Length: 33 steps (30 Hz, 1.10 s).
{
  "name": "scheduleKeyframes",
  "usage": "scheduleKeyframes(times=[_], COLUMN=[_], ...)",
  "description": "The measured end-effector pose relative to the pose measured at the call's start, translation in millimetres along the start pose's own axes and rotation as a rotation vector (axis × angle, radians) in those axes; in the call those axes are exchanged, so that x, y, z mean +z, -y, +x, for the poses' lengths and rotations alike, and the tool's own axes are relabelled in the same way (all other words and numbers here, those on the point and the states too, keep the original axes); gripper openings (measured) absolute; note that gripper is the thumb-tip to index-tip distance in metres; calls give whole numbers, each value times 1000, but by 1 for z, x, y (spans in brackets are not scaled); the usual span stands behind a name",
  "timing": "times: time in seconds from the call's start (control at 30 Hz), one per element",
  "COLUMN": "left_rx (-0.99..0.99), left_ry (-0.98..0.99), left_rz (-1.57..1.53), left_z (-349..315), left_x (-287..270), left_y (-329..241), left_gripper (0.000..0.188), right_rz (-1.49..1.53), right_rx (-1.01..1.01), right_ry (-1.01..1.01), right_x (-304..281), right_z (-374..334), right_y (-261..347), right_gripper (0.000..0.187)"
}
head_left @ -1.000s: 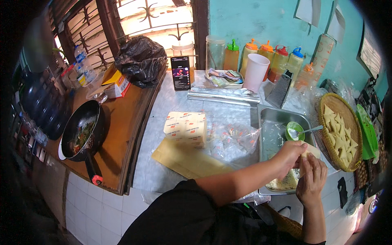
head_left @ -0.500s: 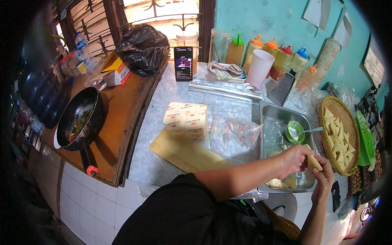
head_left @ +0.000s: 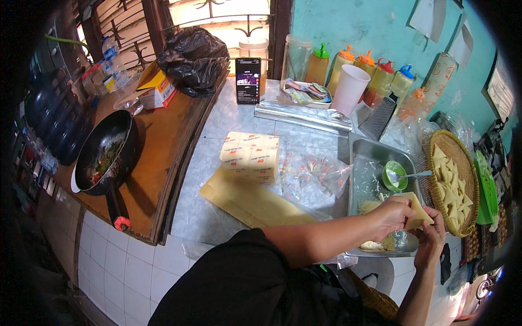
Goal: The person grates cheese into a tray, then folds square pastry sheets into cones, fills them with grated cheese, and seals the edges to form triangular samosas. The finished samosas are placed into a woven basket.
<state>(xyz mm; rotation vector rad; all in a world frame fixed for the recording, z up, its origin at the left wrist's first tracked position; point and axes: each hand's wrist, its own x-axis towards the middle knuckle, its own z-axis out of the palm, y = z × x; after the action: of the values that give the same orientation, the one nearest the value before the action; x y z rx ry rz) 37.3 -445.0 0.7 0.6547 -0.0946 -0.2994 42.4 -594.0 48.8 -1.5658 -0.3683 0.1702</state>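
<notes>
Over the near end of the steel tray, both my hands hold a pale yellow folded pastry wrapper. My left hand pinches its left side, while my right hand grips its lower right corner. Grated white cheese lies in the tray below, partly hidden by my left hand. Farther up the tray stands a green bowl with a spoon. To the right, a round woven basket carries several folded triangular pastries. A strip of flat wrappers rests on the table at my left.
A wrapped block and a clear plastic bag sit mid-table. Behind them are a foil roll, a phone, a white cup, a grater and sauce bottles. A black pan stands on the wooden table.
The wrapper between my hands has turned to show a broader triangular face. My hands stay over the tray's near end, and the view has shifted slightly.
</notes>
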Motion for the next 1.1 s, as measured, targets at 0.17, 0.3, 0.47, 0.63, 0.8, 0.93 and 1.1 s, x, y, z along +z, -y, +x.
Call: scheduleKeyframes(times=[0.17, 0.3, 0.47, 0.63, 0.8, 0.93, 1.1], left_rx=[-10, -62, -40, 8, 31, 33, 11], left_ry=[24, -29, -35, -73, -31, 26, 230], left_rz=[37, 79, 46, 193, 275, 198, -25], left_z=[-1, -1, 6, -4, -5, -1, -11], left_x=[-2, -1, -5, 6, 4, 1, 10], left_y=[-4, -7, -2, -10, -18, -18, -20], left_gripper=[27, 25, 25, 27, 24, 27, 37], right_rz=[-89, -330, -592, -978, -1377, -1428, -1357], right_rx=[-17, -107, -384, -581, -875, -837, -856], right_ry=[-4, -28, -26, -13, -17, 27, -23], right_x=[-4, -8, -21, -25, 11, 11, 5], right_z=[2, 4, 10, 7, -4, -1, 2], right_y=[-5, -6, -19, -17, -3, -7, -16], right_gripper=[37, 31, 24, 36, 50, 59, 61])
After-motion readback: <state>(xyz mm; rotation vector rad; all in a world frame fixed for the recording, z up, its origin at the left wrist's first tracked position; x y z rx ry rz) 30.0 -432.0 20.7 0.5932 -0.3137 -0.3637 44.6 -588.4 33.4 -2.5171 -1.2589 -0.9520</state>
